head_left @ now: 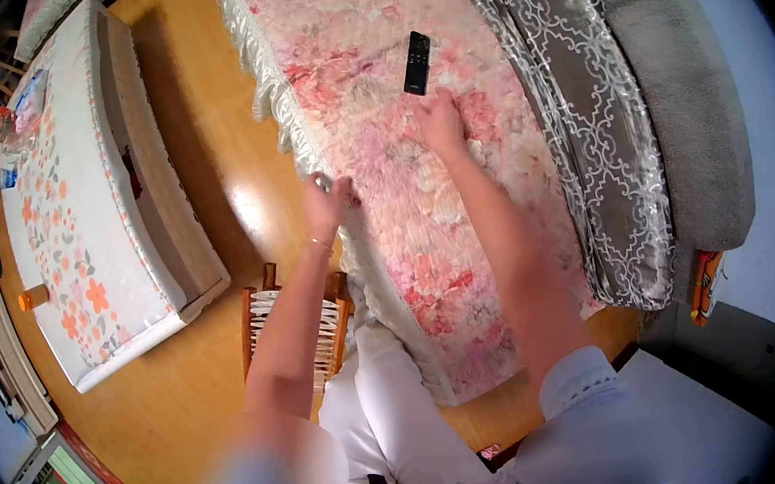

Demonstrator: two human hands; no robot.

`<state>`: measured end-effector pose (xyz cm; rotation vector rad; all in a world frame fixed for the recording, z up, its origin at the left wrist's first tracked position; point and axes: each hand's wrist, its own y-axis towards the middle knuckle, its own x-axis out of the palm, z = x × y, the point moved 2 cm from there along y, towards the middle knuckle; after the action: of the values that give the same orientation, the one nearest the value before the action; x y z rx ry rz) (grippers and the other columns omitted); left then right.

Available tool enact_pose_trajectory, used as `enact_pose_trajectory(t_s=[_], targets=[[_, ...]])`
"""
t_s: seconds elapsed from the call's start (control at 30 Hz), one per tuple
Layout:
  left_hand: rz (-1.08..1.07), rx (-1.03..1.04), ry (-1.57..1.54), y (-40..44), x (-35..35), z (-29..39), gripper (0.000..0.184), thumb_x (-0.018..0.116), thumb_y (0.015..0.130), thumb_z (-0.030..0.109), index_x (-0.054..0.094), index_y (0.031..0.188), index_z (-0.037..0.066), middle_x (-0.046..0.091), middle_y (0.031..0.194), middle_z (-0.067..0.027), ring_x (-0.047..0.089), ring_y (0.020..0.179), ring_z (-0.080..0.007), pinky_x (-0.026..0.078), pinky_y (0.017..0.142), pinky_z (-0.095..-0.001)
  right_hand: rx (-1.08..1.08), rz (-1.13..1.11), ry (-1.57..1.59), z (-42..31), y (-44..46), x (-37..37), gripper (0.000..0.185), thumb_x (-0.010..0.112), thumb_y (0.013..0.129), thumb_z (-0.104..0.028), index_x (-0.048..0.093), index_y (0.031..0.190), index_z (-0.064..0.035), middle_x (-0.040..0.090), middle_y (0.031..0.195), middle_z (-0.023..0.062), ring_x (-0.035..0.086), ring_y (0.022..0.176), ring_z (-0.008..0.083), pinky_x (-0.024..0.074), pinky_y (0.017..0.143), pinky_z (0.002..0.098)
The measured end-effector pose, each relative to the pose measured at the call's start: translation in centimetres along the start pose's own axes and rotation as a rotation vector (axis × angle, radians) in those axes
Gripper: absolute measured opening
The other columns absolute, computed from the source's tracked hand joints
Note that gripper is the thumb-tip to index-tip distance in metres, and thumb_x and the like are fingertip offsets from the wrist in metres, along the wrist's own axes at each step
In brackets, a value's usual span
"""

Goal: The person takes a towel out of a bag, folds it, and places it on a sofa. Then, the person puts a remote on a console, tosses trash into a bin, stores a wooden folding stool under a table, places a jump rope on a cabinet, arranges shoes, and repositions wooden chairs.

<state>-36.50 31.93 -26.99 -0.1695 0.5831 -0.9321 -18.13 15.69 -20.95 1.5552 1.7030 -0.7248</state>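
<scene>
Floral cover [414, 220] spreads out below us, with our left hand [325, 209] at its ruffled edge, partly curled; we cannot tell whether it grips anything. Our right hand [441, 123], loosely bent with its palm hidden from us, is over the cover, just beside the near end of the black remote [416, 64] lying there.

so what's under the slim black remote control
The slim black remote control lies on the pink floral quilted cover, which shows around it. The patch directly beneath is covered and cannot be seen.
</scene>
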Motion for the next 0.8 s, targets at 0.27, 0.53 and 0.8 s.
enact_pose_trajectory(t_s=[0.27, 0.53, 0.8], targets=[[-0.347, 0.148, 0.771, 6.6, 2.6, -5.1, 0.042, 0.06, 0.077, 0.036, 0.057, 0.097, -0.001, 0.062, 0.093, -0.0208, 0.06, 0.083, -0.0344, 0.047, 0.071, -0.0394, 0.022, 0.111, -0.344, -1.3, 6.8, 4.2, 0.07, 0.068, 0.072, -0.029, 0.029, 0.12, 0.0042, 0.048, 0.115, 0.0252, 0.051, 0.102, 0.038, 0.0434, 0.085, 0.0432], [-0.312, 0.15, 0.189, 4.3, -1.3, -5.5, 0.029, 0.059, 0.077, 0.025, 0.062, 0.085, -0.002, 0.062, 0.083, -0.0211, 0.061, 0.08, -0.033, 0.047, 0.068, -0.0396, -0.133, 0.043, 0.025, 2.4, 3.0, 5.3, 0.082, 0.066, 0.071, -0.024, 0.018, 0.132, 0.003, 0.045, 0.116, 0.0282, 0.048, 0.103, 0.041, 0.041, 0.087, 0.0421], [-0.044, -0.019, 0.54, 1.6, -1.9, -1.8, 0.035, 0.057, 0.08, 0.03, 0.052, 0.104, 0.005, 0.063, 0.078, -0.018, 0.061, 0.079, -0.0343, 0.047, 0.069, -0.0418, 0.023, -0.085, 0.064, 2.2, -6.1, 2.7, 0.078, 0.065, 0.073, -0.016, 0.019, 0.135, -0.0011, 0.038, 0.127, 0.0266, 0.042, 0.114, 0.0394, 0.0369, 0.093, 0.0421]])
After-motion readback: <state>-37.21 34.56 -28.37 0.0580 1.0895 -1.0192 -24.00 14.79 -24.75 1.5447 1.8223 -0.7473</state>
